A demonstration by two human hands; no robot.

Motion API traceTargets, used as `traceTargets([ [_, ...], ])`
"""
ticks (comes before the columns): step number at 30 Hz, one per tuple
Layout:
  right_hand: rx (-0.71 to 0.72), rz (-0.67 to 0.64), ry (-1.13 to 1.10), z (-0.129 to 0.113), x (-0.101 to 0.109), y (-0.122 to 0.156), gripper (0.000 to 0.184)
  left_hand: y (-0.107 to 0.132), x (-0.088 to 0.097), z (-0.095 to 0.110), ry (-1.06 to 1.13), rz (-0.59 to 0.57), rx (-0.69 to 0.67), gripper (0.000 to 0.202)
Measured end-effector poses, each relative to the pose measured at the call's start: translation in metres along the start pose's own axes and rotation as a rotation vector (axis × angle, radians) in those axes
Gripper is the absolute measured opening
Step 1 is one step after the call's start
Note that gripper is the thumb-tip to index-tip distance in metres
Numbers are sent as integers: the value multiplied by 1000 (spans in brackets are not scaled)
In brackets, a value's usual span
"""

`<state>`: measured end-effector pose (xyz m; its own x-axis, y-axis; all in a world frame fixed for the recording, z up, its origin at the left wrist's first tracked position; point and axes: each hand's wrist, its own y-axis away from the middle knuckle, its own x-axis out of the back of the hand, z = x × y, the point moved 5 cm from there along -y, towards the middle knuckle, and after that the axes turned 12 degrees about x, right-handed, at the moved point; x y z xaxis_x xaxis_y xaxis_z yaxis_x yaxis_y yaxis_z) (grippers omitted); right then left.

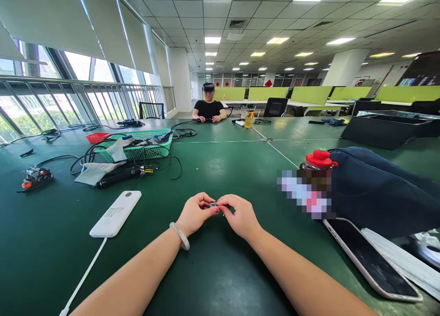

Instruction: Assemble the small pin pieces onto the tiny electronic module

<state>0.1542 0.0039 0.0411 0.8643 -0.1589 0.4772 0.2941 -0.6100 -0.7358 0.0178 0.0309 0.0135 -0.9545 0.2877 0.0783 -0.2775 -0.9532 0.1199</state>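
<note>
Both my hands meet over the green table [213,169], a little above its surface. My left hand [195,213], with a pale bangle [180,236] at the wrist, pinches a small dark object with shiny specks [213,204] between thumb and fingers. From the other side my right hand [239,213] closes its thumb and forefinger at the same object's right end. The fingers cover most of it, and its kind is too small to make out.
Left lies a white power bank [118,213] with a cable; behind it stand a green basket [137,146] of cables and a red container [97,137]. At right are a phone [373,256], a dark blue bag [378,192] and a red-lidded bottle [319,159]. A person [209,107] sits opposite.
</note>
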Motion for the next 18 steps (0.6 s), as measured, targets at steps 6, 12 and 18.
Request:
traceTargets([
  [6,139,-65,212,-8,3,1,18,2,-2,3,79,-37,22,33],
  [12,234,-198,394,-18,1,-5,25,6,-2,9,171,-60,14,36],
  [18,-60,-276,148,-44,41,-4,62,1,10,7,131,10,-18,36],
])
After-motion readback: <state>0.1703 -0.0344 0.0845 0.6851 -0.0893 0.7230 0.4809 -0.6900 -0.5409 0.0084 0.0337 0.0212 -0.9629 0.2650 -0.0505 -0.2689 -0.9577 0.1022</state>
